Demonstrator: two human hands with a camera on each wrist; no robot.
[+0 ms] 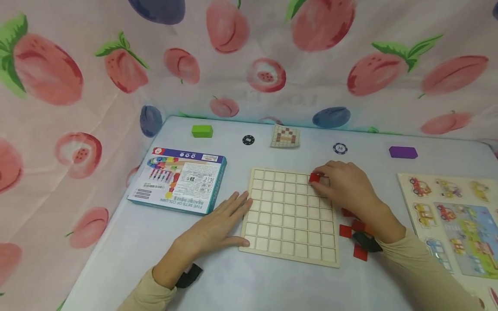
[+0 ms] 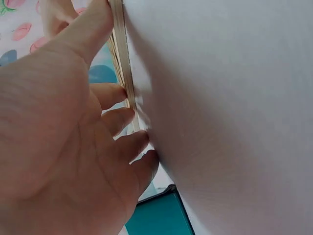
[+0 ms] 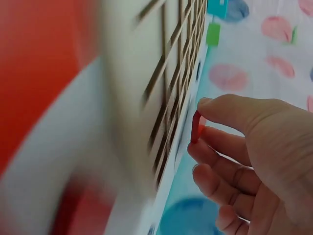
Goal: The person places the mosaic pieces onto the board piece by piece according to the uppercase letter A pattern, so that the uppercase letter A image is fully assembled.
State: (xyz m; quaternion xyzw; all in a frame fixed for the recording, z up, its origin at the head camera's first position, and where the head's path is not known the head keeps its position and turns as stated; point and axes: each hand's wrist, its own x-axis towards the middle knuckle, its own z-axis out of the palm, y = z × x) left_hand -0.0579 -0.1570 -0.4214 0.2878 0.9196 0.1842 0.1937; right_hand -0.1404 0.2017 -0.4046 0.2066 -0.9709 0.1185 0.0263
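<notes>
A pale wooden grid board (image 1: 288, 211) with square cells lies on the white table. Thumb and fingers of my right hand (image 1: 346, 183) pinch a small red square tile (image 1: 314, 177) over the far right part of the grid; the right wrist view shows this tile (image 3: 195, 126) held on edge between thumb and fingertips. My left hand (image 1: 214, 226) rests at the board's left edge with fingers extended, and in the left wrist view its fingertips touch the wooden rim (image 2: 128, 73). Several loose red tiles (image 1: 360, 252) lie right of the board, partly hidden under the right forearm.
Left of the board is a boxed bead set (image 1: 179, 179). Along the back stand a green block (image 1: 202, 131), a black chip (image 1: 248, 140), a pattern card (image 1: 285, 137), another chip (image 1: 340, 148) and a purple block (image 1: 403, 152). A vehicle puzzle board (image 1: 422, 216) lies at right.
</notes>
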